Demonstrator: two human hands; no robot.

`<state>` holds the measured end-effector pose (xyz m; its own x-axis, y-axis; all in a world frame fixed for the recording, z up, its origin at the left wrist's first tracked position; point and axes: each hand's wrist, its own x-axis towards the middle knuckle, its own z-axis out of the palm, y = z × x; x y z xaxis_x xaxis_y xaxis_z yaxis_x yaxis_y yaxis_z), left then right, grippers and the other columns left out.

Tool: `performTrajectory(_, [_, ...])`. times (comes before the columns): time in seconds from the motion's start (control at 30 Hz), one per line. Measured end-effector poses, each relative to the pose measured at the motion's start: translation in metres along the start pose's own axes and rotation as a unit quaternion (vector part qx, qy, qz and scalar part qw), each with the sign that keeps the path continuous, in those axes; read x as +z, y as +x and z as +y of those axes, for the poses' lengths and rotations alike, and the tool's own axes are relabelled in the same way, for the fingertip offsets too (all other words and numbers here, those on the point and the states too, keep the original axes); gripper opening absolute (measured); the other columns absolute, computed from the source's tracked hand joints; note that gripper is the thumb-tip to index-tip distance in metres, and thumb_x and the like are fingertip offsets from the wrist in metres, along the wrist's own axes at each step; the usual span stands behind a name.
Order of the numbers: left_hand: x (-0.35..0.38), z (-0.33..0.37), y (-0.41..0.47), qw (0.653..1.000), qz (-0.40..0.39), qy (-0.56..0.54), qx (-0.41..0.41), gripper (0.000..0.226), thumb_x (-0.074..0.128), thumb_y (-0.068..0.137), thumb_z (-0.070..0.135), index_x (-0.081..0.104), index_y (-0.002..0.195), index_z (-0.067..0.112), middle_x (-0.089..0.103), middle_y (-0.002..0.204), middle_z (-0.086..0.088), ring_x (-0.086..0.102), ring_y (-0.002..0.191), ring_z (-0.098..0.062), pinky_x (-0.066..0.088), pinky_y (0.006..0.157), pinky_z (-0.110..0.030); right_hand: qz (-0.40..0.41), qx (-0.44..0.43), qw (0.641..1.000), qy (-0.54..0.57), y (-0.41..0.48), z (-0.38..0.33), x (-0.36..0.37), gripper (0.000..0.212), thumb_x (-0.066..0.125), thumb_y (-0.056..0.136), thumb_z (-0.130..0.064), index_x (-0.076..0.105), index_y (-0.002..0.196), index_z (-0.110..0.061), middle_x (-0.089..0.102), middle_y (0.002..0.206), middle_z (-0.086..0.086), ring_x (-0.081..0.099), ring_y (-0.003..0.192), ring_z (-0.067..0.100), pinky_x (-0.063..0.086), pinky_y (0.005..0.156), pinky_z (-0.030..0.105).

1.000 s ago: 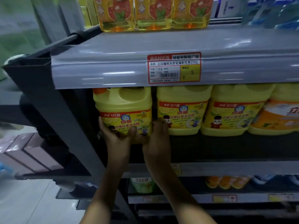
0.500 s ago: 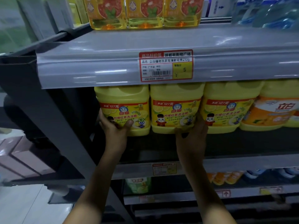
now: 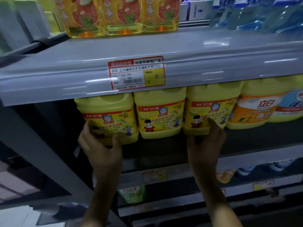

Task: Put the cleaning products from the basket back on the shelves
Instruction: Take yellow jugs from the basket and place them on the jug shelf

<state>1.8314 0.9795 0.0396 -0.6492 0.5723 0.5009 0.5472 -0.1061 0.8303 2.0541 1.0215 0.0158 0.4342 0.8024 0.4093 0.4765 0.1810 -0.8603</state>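
Three yellow dish-soap jugs stand side by side on the dark middle shelf. My left hand cups the lower front and left side of the leftmost jug. The middle jug stands untouched between my hands. My right hand presses its fingers against the lower front of the third jug. The basket is out of view.
An orange-labelled yellow jug stands right of the third jug. Above, a grey shelf lip with a red price tag carries oil bottles and blue packs. Lower shelves hold a green pouch and orange packs.
My right hand moved right, from the leftmost jug to the middle one and now to the third jug. My left hand stayed on the leftmost jug. The view shifted right and closer.
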Motion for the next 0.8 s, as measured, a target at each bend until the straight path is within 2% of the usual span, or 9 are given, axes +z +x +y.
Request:
performTrajectory(0.07, [0.008,0.018,-0.013,0.99,0.008,0.036,0.136,0.059,0.062,0.078,0.009,0.045,0.134,-0.002,0.043,0.131,-0.029,0.044,0.122,-0.04,0.036,0.105,-0.038,0.018,0.041,0.999,-0.019,0.018,0.015,-0.018,0.083,0.077,0.082,-0.011,0.03,0.151,-0.017,0.029,0.148,0.013,0.039,0.134,0.03,0.042,0.11,0.046])
performTrajectory(0.1, [0.016,0.026,-0.014,0.98,-0.014,0.056,0.191,0.057,0.06,0.076,0.008,0.048,0.131,-0.001,0.044,0.131,-0.029,0.044,0.122,-0.042,0.034,0.106,-0.037,0.014,0.05,0.998,-0.026,0.027,0.02,-0.025,0.09,0.078,0.082,-0.013,0.025,0.154,-0.019,0.026,0.15,0.013,0.037,0.135,0.032,0.041,0.11,0.049])
performTrajectory(0.23, [0.051,0.072,-0.002,0.92,-0.077,0.155,0.351,0.06,0.063,0.082,0.015,0.047,0.14,0.015,0.037,0.144,-0.024,0.033,0.136,-0.043,0.031,0.111,-0.049,-0.045,0.049,0.997,-0.029,0.044,0.028,-0.032,0.101,0.079,0.083,-0.017,0.013,0.159,-0.025,0.027,0.155,0.011,0.037,0.137,0.032,0.042,0.1,0.042])
performTrajectory(0.33, [0.072,0.089,0.005,0.895,-0.115,0.235,0.36,0.067,0.06,0.085,0.025,0.04,0.148,0.019,0.035,0.149,-0.026,0.028,0.141,-0.048,0.026,0.116,-0.056,-0.04,0.033,0.996,-0.073,0.043,0.03,-0.029,0.101,0.078,0.084,-0.02,0.011,0.159,-0.026,0.03,0.156,0.01,0.047,0.13,0.037,0.049,0.091,0.045])
performTrajectory(0.43, [0.082,0.086,0.003,0.88,-0.144,0.287,0.351,0.071,0.059,0.084,0.028,0.037,0.151,0.02,0.033,0.151,-0.021,0.025,0.144,-0.046,0.021,0.117,-0.061,-0.041,0.032,0.996,-0.079,0.046,0.031,-0.029,0.099,0.077,0.086,-0.023,0.01,0.159,-0.026,0.03,0.157,0.009,0.048,0.129,0.036,0.048,0.089,0.043])
performTrajectory(0.6, [0.079,0.081,-0.003,0.887,-0.165,0.264,0.341,0.071,0.065,0.083,0.026,0.04,0.15,0.017,0.033,0.153,-0.018,0.023,0.146,-0.041,0.02,0.117,-0.062,-0.049,0.032,0.996,-0.066,0.046,0.025,-0.032,0.095,0.075,0.088,-0.022,0.012,0.159,-0.025,0.028,0.159,0.008,0.043,0.134,0.033,0.046,0.093,0.041])
performTrajectory(0.7, [0.072,0.078,-0.012,0.898,-0.166,0.222,0.342,0.06,0.059,0.085,0.022,0.048,0.144,0.013,0.038,0.152,-0.018,0.023,0.147,-0.039,0.016,0.121,-0.057,-0.037,0.014,0.999,-0.033,0.039,0.02,-0.038,0.08,0.071,0.09,-0.014,0.026,0.156,-0.02,0.035,0.153,0.011,0.037,0.135,0.023,0.033,0.094,0.021])
performTrajectory(0.73, [0.069,0.075,-0.018,0.901,-0.165,0.208,0.343,0.058,0.057,0.085,0.021,0.051,0.141,0.011,0.041,0.15,-0.018,0.027,0.146,-0.04,0.015,0.122,-0.053,-0.025,-0.003,0.999,-0.04,0.034,0.021,-0.043,0.071,0.07,0.09,-0.01,0.034,0.152,-0.017,0.039,0.149,0.013,0.039,0.132,0.02,0.032,0.094,0.018])
performTrajectory(0.8, [0.064,0.068,-0.035,0.907,-0.17,0.17,0.344,0.053,0.056,0.085,0.016,0.056,0.137,0.008,0.047,0.144,-0.019,0.035,0.141,-0.041,0.023,0.12,-0.05,-0.015,-0.029,0.997,-0.075,0.019,0.025,-0.057,0.057,0.068,0.089,-0.005,0.046,0.142,-0.01,0.046,0.137,0.015,0.042,0.123,0.019,0.037,0.093,0.021])
